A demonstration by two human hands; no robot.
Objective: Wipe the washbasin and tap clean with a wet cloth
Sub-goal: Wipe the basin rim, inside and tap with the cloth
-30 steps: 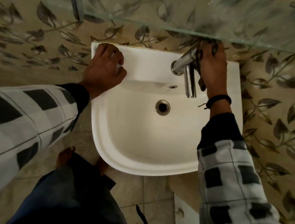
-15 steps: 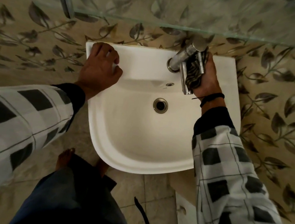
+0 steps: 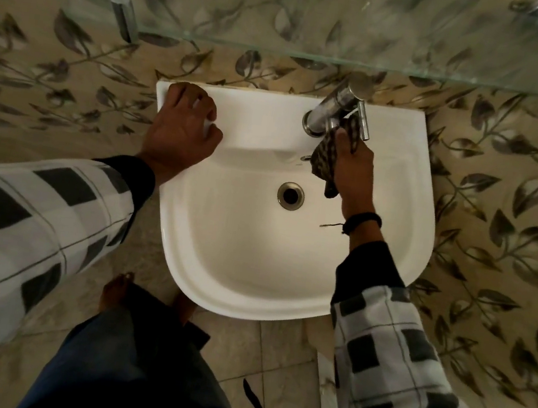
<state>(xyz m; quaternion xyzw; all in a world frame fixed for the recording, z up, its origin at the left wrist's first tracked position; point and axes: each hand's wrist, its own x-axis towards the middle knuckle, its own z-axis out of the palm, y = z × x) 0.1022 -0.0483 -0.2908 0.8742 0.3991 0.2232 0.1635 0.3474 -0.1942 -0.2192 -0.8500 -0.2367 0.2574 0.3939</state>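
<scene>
The white washbasin is fixed against the leaf-patterned wall, and every position below is given relative to it. A glass shelf runs above its rear edge. Your left hand rests on the rear left corner of the washbasin rim, fingers curled down onto the ledge and holding nothing that can be seen. Your right hand is over the rear right of the bowl, closed around the dark patterned cloth. The cloth is bunched in that hand; its upper part presses against the underside of the chrome tap, which stands at the rear ledge right of centre, and its lower end hangs loose over the bowl. The drain sits at the bowl centre, just left of your right wrist, which carries a black band.
</scene>
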